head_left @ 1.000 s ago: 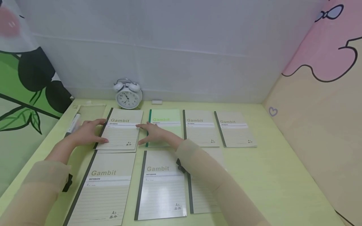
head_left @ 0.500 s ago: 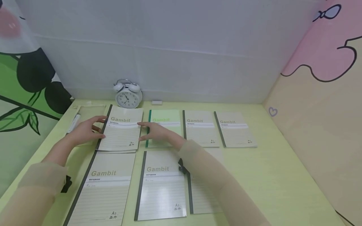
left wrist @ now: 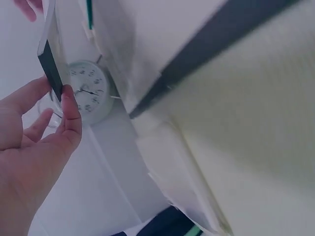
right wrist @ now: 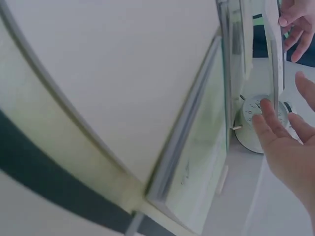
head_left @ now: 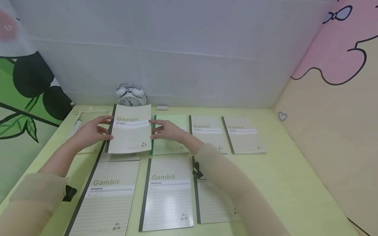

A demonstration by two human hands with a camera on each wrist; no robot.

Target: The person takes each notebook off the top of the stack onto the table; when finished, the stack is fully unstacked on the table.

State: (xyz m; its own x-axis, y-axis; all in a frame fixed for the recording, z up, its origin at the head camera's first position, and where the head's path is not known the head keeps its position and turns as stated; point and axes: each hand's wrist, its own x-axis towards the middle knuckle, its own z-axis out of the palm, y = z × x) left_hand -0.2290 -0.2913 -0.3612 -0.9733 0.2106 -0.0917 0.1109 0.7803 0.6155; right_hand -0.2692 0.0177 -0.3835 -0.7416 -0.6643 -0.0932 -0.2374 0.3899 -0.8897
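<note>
A cream Gambit notebook with a dark spine is raised over another notebook at the back left. My left hand pinches its spine between thumb and fingers, plain in the left wrist view, where the hand is at the spine's end. Opposite, my right hand holds the right edge with its fingertips, above a green notebook. The right wrist view has this hand at the edge of the held notebook, seen nearly edge-on.
An alarm clock stands behind the held notebook, partly covered by it. More notebooks lie at the back right and in a front row. A white marker is at the left, and a small white block at the back.
The cream notebook has come up off the one beneath, tilted and shifted slightly right, now overlapping the clock. Both hands have risen with it; the left thumb moved from its cover to its spine.
</note>
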